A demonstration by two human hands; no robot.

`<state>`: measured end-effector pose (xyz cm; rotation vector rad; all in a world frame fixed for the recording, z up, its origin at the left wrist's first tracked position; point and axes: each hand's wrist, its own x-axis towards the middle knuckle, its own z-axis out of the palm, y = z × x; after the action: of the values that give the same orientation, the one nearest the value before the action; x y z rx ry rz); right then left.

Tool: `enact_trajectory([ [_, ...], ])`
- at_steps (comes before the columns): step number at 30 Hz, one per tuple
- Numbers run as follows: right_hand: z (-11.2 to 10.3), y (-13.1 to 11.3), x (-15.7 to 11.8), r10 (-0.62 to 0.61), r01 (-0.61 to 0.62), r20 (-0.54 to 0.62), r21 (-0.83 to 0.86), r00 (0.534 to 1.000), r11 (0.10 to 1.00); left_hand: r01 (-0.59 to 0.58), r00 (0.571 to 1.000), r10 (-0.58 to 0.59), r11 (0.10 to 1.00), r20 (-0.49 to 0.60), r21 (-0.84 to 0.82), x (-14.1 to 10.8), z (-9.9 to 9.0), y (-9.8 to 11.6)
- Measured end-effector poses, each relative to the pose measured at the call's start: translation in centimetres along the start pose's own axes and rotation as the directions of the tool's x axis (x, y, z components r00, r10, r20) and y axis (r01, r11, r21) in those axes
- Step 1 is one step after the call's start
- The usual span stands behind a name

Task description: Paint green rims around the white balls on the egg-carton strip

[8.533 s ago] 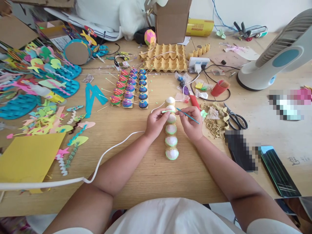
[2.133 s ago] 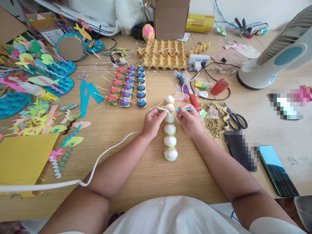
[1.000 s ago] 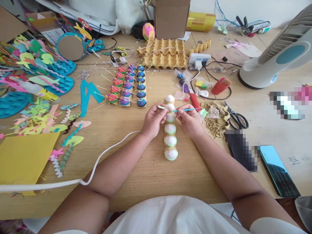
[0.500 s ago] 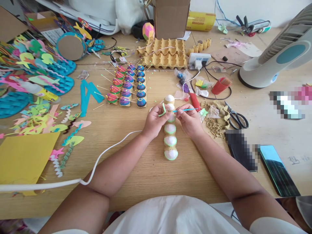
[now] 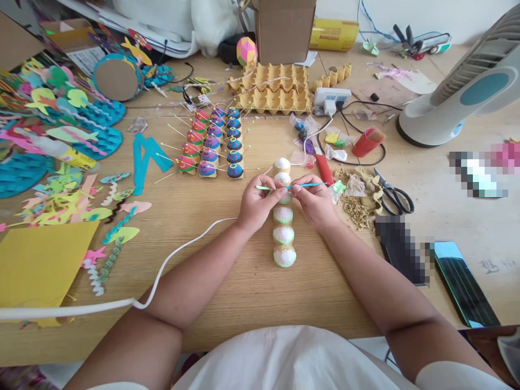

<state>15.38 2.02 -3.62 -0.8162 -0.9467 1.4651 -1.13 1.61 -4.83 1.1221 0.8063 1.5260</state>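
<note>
A strip of egg carton cups lies lengthwise in front of me, each cup topped with a white dome. The nearer domes have a light green rim; the two farthest show plain white. Over the strip's upper part, my left hand pinches a thin light green clay strand, which sticks out to the left. My right hand is closed on a slim blue stick tool, its tip meeting the left fingertips. The fingers hide part of the carton strip and the strand's inner end.
Left of centre stand rows of painted carton cups with pins. Scissors, a red cup, clay bags and shreds lie right. Two phones, a fan, a white cable and paper cutouts surround the work.
The green strand, curled upward at my left fingers before, now lies straighter and level. Both hands have drawn slightly closer together; the blue tool tilts a little lower. The carton strip stays put.
</note>
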Motion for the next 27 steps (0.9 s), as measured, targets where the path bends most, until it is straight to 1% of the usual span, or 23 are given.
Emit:
enact_trajectory([
  [6, 0.0, 0.2, 0.1, -0.035, 0.035, -0.008, -0.064, 0.999, 0.997, -0.010, 0.998, 0.010, 1.000, -0.057, 0.005, 0.0, 0.1, 0.2],
  [12, -0.4, 0.3, 0.4, -0.110, 0.098, -0.092, -0.127, 0.990, 0.987, 0.082, 0.992, -0.084, 0.996, -0.090, -0.018, 0.0, 0.1, 0.6],
  [15, -0.5, 0.2, 0.6, -0.150, 0.134, -0.103, -0.154, 0.983, 0.979, 0.132, 0.987, -0.136, 0.989, -0.082, -0.060, 0.1, 0.2, 0.6],
  [17, -0.5, 0.2, 0.7, -0.161, 0.145, -0.096, -0.162, 0.982, 0.976, 0.145, 0.986, -0.150, 0.987, -0.071, -0.075, 0.1, 0.3, 0.7],
  [20, -0.3, 0.1, 0.4, -0.203, 0.183, -0.075, -0.212, 0.976, 0.960, 0.153, 0.985, -0.158, 0.985, -0.061, -0.078, 0.2, 0.4, 0.8],
  [23, -0.1, -0.1, -0.1, -0.269, 0.242, -0.040, -0.328, 0.962, 0.913, 0.157, 0.986, -0.161, 0.985, -0.042, -0.073, 0.1, 0.4, 0.8],
  [25, -0.1, -0.2, -0.4, -0.305, 0.287, 0.026, -0.426, 0.952, 0.858, 0.152, 0.988, -0.153, 0.987, -0.020, -0.056, 0.1, 0.4, 0.7],
  [27, -0.2, -0.4, -0.5, -0.342, 0.350, 0.114, -0.516, 0.933, 0.782, 0.135, 0.991, -0.135, 0.991, 0.005, -0.010, 0.0, 0.3, 0.7],
])
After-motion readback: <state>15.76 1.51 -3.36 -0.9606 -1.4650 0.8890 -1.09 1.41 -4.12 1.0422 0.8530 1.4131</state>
